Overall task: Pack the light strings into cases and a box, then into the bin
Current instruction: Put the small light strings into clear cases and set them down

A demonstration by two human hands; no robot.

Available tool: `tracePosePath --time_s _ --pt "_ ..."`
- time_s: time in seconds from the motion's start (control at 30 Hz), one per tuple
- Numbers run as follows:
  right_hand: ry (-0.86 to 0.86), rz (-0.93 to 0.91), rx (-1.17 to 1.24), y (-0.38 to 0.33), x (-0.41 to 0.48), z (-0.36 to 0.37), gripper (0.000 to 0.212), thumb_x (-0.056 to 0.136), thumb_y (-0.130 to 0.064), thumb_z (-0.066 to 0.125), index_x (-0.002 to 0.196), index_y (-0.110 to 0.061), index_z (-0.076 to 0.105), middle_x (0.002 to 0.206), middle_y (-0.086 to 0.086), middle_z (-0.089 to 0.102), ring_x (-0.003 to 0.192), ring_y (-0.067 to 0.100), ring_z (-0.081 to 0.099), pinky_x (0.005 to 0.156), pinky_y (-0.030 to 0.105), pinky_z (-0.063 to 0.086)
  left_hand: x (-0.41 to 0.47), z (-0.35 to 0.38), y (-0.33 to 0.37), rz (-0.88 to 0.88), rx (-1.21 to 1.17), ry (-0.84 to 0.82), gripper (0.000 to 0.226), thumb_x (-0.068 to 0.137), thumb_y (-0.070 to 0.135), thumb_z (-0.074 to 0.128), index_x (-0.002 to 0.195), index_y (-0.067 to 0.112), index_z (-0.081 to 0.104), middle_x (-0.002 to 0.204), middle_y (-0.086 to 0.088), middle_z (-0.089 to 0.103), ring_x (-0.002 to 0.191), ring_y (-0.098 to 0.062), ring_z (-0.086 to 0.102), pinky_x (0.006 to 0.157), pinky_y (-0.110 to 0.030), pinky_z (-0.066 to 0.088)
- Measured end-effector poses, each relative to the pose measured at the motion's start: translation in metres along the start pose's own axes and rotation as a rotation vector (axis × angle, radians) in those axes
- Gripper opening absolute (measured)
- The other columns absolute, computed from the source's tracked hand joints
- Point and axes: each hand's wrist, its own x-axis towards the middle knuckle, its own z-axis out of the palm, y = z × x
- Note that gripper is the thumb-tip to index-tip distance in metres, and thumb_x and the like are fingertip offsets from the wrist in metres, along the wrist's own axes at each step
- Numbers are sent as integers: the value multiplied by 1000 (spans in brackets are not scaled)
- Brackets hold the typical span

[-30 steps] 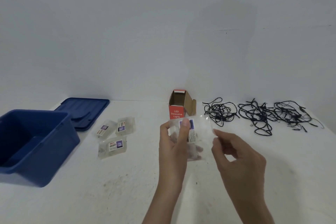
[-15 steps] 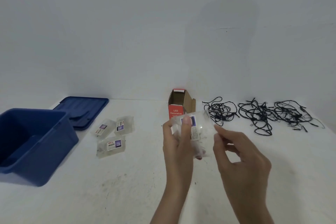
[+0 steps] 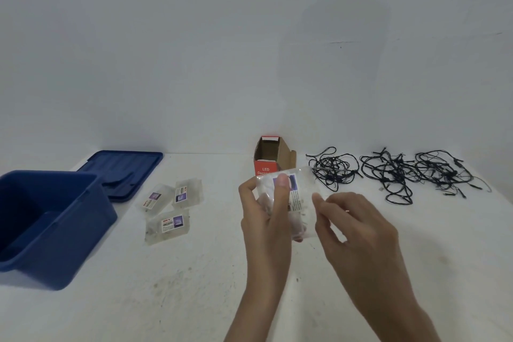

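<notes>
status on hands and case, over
Left hand grips case; right hand pinches its edge. Strings lie loose by box. Nothing in the way.

Both forearms reach forward; the left hand (image 3: pixel 266 214) grips a clear case (image 3: pixel 298 200), the right hand (image 3: pixel 358 228) pinching its edge.

One view only: wide-angle head cam, facing forward and slightly down across table (image 3: pixel 166 300) to wall (image 3: pixel 194 36). Closest in, lower centre: left hand (image 3: pixel 266 228) and right hand (image 3: pixel 358 233); bin (image 3: pixel 69 247) clipped at left edge.
</notes>
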Motion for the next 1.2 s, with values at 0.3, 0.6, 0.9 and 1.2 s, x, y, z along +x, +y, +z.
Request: tracePosePath --time_s 0.3,0.6,0.9,1.2 --pt "-52 -46 296 -1 -1 0 25 85 -13 56 102 -3 71 97 2 66 89 8 60 80 11 45 3 -7 3 -36 22 -31 20 86 43 50 100 29 47 67 5 66 51 -9 64 40 -25 49" --pt "-148 227 585 -19 -14 5 64 76 -46 62 135 -36 39 124 -24 54 115 0 50 88 2 34 3 -11 -2 -318 -159 -194 54 88 59 42 127 22 40 117 -9 64 98 -24 67 83 -38 56" --pt "-317 320 700 19 -8 11 77 67 -22 72 135 -31 36 117 -20 55 114 6 54 95 15 42 9 -31 -12 -284 -94 -446 59 78 36 64 129 30 33 121 2 63 106 -15 64 82 -26 54" --pt "-572 434 1021 46 7 8 92 59 -1 78 131 -44 41 111 -3 59 116 16 55 101 26 43 31 -52 -9 -36 224 -578 70 52 18 84 114 34 57 109 7 66 98 -8 65 83 -28 56"
